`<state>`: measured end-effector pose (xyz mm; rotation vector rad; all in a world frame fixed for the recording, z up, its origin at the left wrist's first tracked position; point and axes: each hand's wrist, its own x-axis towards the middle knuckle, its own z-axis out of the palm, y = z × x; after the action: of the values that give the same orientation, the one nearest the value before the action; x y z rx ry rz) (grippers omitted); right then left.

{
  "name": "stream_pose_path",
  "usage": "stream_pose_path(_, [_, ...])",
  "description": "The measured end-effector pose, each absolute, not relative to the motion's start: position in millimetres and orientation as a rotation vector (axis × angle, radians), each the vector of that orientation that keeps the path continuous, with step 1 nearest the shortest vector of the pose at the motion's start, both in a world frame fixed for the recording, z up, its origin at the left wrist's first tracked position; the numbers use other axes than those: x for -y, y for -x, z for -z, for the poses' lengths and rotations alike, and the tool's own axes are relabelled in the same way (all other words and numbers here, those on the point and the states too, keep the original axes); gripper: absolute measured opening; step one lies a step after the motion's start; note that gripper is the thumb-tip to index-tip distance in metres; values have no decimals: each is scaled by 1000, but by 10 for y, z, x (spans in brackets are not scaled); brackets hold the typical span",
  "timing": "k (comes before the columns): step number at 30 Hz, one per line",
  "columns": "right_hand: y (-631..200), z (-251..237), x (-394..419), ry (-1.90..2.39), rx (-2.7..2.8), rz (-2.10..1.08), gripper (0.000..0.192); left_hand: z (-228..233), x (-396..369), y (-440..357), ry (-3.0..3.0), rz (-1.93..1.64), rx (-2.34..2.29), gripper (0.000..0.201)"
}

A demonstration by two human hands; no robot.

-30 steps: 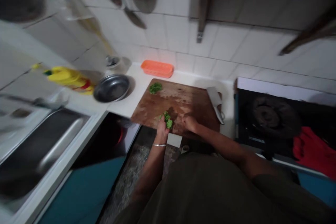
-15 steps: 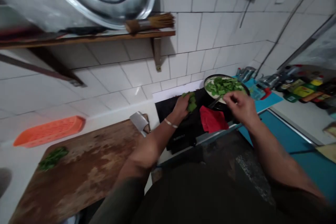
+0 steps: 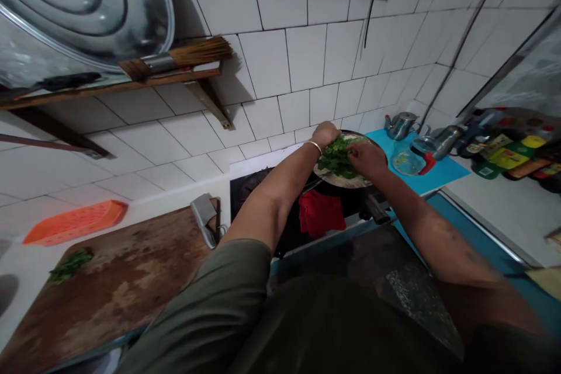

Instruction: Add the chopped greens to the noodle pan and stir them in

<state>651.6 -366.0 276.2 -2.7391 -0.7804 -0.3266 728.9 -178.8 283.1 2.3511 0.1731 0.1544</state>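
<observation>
A round pan (image 3: pixel 384 155) holds a pale food layer topped with chopped leafy greens (image 3: pixel 336 158). Over its far left rim is my left hand (image 3: pixel 326 134), a bracelet at its wrist; the fingers curl down closed on some of the greens, their tips partly hidden. From the right, my right hand (image 3: pixel 367 159) reaches over the pan, thumb and fingers pinched on greens near the middle. The pan's dark handle (image 3: pixel 373 209) points toward me. A red cloth (image 3: pixel 322 213) lies just in front of the pan, on the black stove.
On the left, a wooden cutting board (image 3: pixel 131 272) bears a cleaver (image 3: pixel 203 217) and a small pile of greens (image 3: pixel 71 265). Behind it lies an orange basket (image 3: pixel 76 223). A metal pot (image 3: pixel 402 125) and several bottles (image 3: pixel 512 152) stand right. A shelf (image 3: pixel 193 75) juts out above.
My left hand has carried its bunch of greens rightward from over the stove to the pan. My right hand has come down into the greens. The view has shifted right.
</observation>
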Motion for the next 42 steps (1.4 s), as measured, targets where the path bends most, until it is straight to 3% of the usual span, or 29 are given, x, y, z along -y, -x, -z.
stream_pose_path(5, [-5631, -2498, 3123, 2882, 1240, 5, 50, -3027, 1677, -6928, -2229, -283, -274, 20])
stream_pose_path(9, [-5395, -2355, 2676, 3026, 1201, -52, 35, -3089, 1530, -6399, -2044, -554, -152, 29])
stream_pose_path(15, [-5639, -2475, 2698, 3132, 1174, -9, 40, -2636, 994, -4989, -1843, -828, -67, 22])
stream_pose_path(21, [-5828, -3034, 3056, 3123, 900, 182, 38, -1731, 517, -3630, -1816, -718, -408, 39])
stream_pose_path(26, [-5917, -3400, 3356, 2886, 753, 317, 27, -1293, 602, -2958, -1724, -509, -563, 42])
stream_pose_path(36, [-5718, -3789, 3693, 2475, 724, 546, 23, -1048, 712, -2749, -1722, -299, -566, 45])
stream_pose_path(42, [-5899, -3608, 3943, 2084, 315, 716, 18, -832, 743, -2634, -1738, -149, -575, 47])
